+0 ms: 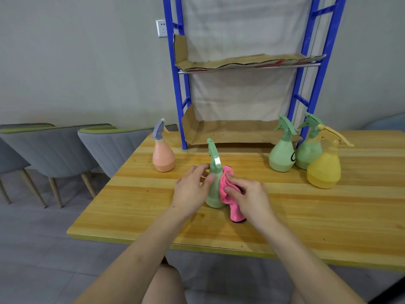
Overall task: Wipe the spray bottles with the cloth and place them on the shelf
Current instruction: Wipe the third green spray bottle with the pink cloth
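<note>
On the bench [306,205], the left hand [190,191] curls round an upright green spray bottle [213,194] to steady it; the right hand [249,196] pinches a pink cloth [225,189] against it (the far shelf [185,128] holds no bottles).

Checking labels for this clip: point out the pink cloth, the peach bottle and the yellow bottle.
pink cloth [236,215]: head view, lower hanging end.
peach bottle [164,160]: head view, body.
yellow bottle [324,170]: head view, body.

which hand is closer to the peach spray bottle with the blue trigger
Left. The left hand grips the green bottle just front-right of the peach spray bottle; the right hand, holding the pink cloth, sits beyond that green bottle.
</note>
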A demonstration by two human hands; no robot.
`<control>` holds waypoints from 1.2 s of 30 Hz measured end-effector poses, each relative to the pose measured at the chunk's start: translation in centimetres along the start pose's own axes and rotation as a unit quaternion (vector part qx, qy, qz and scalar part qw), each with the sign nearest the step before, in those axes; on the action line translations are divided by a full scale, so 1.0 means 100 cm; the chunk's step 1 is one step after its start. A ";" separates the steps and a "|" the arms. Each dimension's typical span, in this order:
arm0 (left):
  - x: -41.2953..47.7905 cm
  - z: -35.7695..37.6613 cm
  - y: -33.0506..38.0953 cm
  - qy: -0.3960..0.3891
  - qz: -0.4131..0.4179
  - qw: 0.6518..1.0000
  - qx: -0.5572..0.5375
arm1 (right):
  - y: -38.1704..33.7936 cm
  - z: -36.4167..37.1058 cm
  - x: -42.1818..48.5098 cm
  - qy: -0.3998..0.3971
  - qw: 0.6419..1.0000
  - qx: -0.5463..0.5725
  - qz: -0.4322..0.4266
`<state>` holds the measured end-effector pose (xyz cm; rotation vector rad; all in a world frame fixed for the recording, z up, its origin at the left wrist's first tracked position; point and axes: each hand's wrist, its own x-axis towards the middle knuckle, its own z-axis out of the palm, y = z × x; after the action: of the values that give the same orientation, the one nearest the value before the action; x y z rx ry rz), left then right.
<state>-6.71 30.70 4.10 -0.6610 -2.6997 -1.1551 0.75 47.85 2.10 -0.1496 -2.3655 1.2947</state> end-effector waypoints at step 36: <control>0.000 0.002 0.018 0.037 -0.020 0.994 -0.097 | -0.004 -0.025 0.003 0.007 0.997 0.053 0.060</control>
<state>-5.87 31.97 5.13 -0.5777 -2.5718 -1.4369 1.61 49.60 3.70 -0.2704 -2.3007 1.4651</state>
